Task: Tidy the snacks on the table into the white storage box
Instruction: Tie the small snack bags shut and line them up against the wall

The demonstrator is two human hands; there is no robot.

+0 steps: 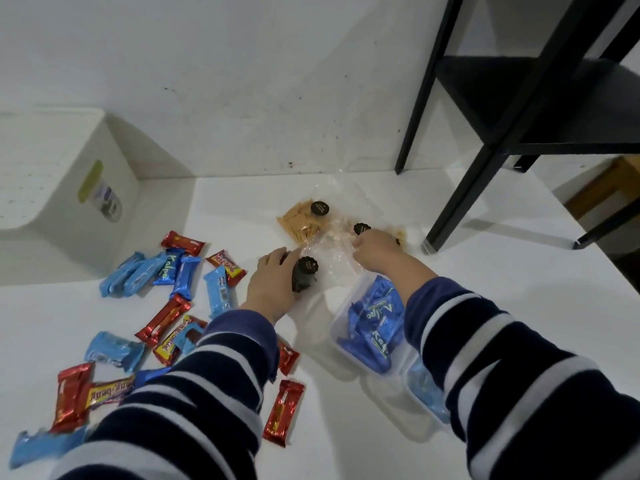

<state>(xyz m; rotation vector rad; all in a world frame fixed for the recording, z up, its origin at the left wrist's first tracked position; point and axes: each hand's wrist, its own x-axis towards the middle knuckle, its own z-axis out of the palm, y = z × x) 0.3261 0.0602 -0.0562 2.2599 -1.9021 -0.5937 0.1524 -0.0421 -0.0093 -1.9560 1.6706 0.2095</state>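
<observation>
My left hand (272, 284) is closed around a clear packet of dark snacks with a black round label (304, 277) at the table's middle. My right hand (375, 251) grips the crinkled clear plastic of another snack packet (360, 230) just beyond it. A packet of tan stick snacks with a black label (304, 220) lies behind both hands. Blue wafer wrappers (149, 271) and red bars (162, 318) are scattered to the left. The white storage box (65, 199) lies tipped on its side at the far left.
A clear plastic tub (372, 336) holding blue wrappers sits under my right forearm. A black shelf frame (460, 199) stands on the table at the back right. The white wall runs along the table's far edge. More red bars (284, 412) lie near the front.
</observation>
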